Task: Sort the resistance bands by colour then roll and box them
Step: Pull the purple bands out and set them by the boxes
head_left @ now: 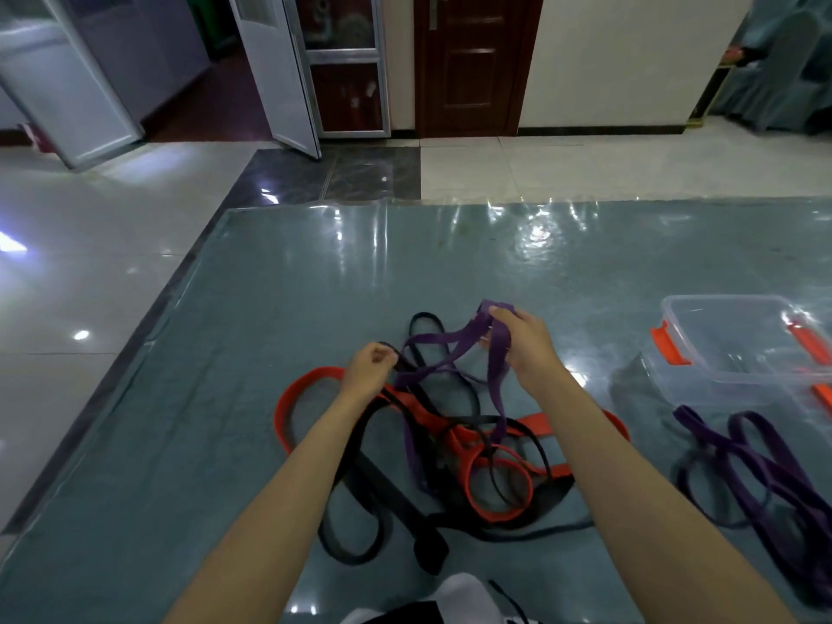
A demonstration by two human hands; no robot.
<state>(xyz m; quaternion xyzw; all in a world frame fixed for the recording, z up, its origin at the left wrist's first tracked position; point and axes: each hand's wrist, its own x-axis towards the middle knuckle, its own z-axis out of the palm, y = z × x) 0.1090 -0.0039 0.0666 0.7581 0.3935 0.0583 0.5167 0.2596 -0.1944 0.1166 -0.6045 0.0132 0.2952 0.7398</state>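
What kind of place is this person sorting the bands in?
Probably a hall or common room indoors, not a gym: glossy floor tiles, a dark wooden door, glass-panelled doors, and a table under clear plastic sheeting.

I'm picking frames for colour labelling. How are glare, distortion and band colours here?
Head view: glare streaks the table's plastic cover; wide-angle bending at the edges; dim bluish light, yet the purple band in the right hand and the red bands read clearly.
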